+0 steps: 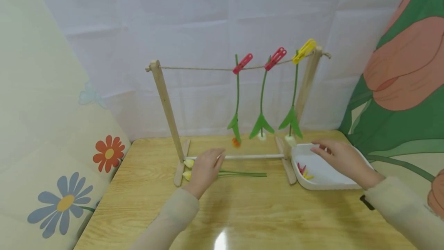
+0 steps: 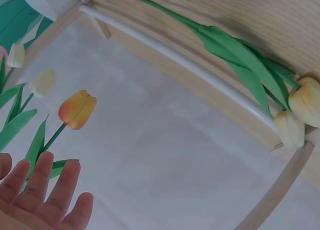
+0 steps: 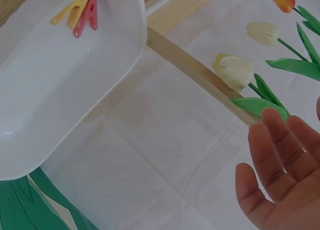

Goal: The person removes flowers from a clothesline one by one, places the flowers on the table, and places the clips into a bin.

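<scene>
My left hand (image 1: 206, 169) hovers over two pale yellow tulips (image 1: 187, 175) lying on the table, its fingers loose and holding nothing. Their green stems (image 1: 243, 173) point right; the hand hides their middle in the head view. Above the white tray (image 1: 333, 185) is my right hand (image 1: 338, 159), relaxed with nothing in its fingers. Several red and yellow clothespins (image 3: 80, 14) lie in that tray. Three tulips hang head down from a string (image 1: 195, 68): an orange one (image 2: 77, 109) and two whitish ones (image 3: 235, 72). Two red clothespins (image 1: 275, 59) and a yellow clothespin (image 1: 304, 51) clip their stems.
A wooden rack carries the string between its left post (image 1: 168, 111) and right post (image 1: 310, 80). A white rod (image 1: 254, 156) joins the feet low down. White cloth (image 1: 138, 30) hangs behind, with flower-printed panels on both sides. The tray stands beside the rack's right foot (image 1: 289, 171).
</scene>
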`<move>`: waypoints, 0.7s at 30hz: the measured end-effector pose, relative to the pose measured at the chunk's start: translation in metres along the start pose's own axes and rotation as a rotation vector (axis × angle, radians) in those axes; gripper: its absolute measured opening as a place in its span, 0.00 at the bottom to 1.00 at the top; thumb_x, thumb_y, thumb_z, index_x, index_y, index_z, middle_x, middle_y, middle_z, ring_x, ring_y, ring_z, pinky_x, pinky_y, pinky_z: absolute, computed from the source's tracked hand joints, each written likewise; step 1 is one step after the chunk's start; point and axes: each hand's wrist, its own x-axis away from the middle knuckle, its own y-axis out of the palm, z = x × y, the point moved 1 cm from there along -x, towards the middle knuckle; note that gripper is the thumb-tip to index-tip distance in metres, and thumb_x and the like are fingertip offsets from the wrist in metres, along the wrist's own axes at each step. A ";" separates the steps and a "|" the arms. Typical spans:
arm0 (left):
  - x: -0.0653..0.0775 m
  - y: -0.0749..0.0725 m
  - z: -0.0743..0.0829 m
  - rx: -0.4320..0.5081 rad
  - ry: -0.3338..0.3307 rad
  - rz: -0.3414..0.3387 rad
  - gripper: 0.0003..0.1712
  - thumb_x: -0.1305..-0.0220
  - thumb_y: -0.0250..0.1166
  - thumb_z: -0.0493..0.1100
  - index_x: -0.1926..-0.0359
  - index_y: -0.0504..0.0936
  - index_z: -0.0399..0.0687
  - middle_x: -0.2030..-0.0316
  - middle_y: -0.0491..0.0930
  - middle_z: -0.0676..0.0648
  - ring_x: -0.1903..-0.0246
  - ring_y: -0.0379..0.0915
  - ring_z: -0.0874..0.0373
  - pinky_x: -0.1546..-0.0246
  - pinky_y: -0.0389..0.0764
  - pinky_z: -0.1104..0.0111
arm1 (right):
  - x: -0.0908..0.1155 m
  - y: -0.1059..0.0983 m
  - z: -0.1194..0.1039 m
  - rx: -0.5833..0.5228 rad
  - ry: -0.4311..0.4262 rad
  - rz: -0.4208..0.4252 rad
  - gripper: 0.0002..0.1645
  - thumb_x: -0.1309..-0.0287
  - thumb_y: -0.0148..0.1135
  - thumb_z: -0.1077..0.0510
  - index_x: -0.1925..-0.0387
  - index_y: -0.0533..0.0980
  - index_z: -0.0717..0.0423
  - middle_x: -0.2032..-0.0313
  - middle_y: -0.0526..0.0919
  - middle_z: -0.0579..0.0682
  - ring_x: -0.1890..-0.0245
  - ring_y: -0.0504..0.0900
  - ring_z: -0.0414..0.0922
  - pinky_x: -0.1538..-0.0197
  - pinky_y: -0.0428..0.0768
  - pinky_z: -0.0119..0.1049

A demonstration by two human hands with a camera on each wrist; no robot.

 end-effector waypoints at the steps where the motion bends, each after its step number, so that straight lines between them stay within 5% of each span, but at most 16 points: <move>1: -0.001 -0.001 0.000 0.005 0.006 0.001 0.11 0.33 0.66 0.38 0.52 0.84 0.37 0.58 0.87 0.41 0.60 0.85 0.49 0.57 0.87 0.59 | 0.000 -0.001 -0.001 0.000 -0.007 0.008 0.18 0.30 0.60 0.56 0.50 0.81 0.69 0.68 0.84 0.49 0.70 0.77 0.42 0.69 0.76 0.39; 12: -0.016 -0.014 0.008 0.046 0.061 0.053 0.11 0.32 0.64 0.37 0.52 0.84 0.34 0.58 0.87 0.39 0.58 0.85 0.48 0.55 0.87 0.61 | -0.007 -0.010 -0.016 0.010 -0.157 0.198 0.13 0.37 0.67 0.61 0.54 0.83 0.65 0.70 0.85 0.48 0.71 0.78 0.42 0.71 0.76 0.36; 21: -0.029 -0.021 0.015 0.015 0.117 0.051 0.13 0.33 0.65 0.38 0.51 0.82 0.35 0.57 0.87 0.40 0.57 0.85 0.48 0.54 0.86 0.61 | -0.010 -0.019 -0.032 0.005 -0.207 0.252 0.16 0.35 0.65 0.60 0.50 0.81 0.67 0.61 0.87 0.59 0.60 0.82 0.57 0.61 0.81 0.52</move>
